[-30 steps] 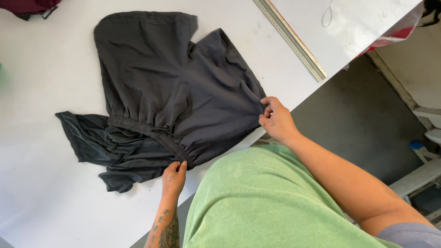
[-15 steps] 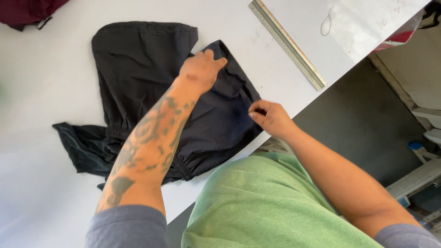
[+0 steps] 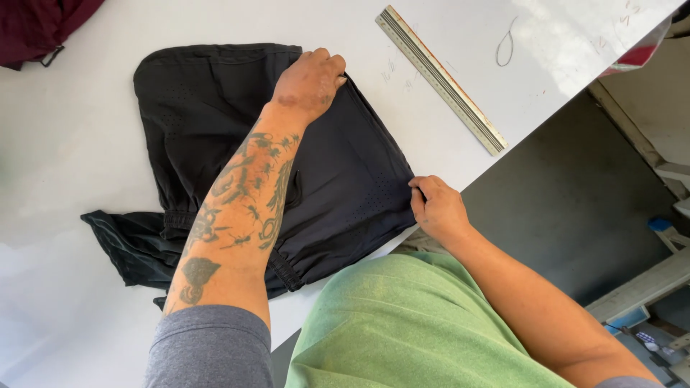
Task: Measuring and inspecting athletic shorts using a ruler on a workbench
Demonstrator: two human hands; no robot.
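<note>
Near the table's front edge, the black perforated-fabric shorts (image 3: 215, 144) lie flat on the white table (image 3: 65, 158), their gathered waistband close to the rim and a loose dark flap trailing off to the left. At the shorts' right corner — right by the rim — the right hand (image 3: 438, 210) pinches the cloth between thumb and fingers. The left hand (image 3: 310, 79) reaches across to the far edge, palm down, fingers curled over the hem; whether it grips or only presses, I cannot tell. Bare tabletop stretches wide to the left and far right of the garment. A long pale metal ruler (image 3: 440, 77) lies slantwise to the far right, well apart from the shorts. A maroon cloth bundle (image 3: 39, 29) sits at the far left corner. Right of the table the floor drops away, dark grey — no containers show clearly.
</note>
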